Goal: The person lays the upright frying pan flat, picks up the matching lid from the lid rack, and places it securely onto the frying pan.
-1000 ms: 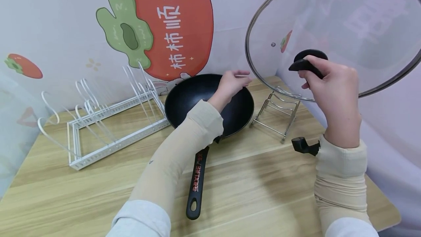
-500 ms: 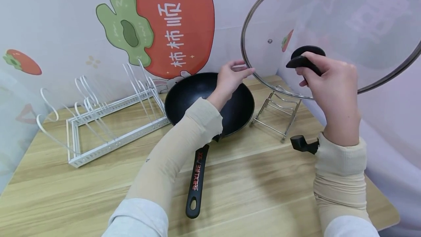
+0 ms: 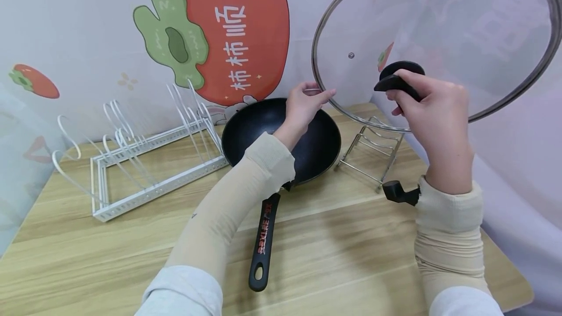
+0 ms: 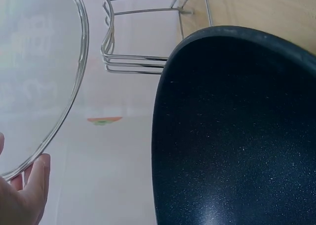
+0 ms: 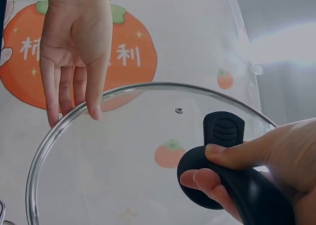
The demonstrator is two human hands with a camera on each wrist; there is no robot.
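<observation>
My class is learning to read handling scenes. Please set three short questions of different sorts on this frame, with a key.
1. True or false: the glass lid rests on the black pan.
2. Which hand grips the lid's black handle? A left hand B right hand
3. What do the left hand's fingers touch?

Key: 1 false, it is held up in the air. 2 B. 3 The lid's metal rim.

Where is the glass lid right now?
The lid is in the air at the right of the head view, above the metal stand, held by the right hand beside the pan.
</observation>
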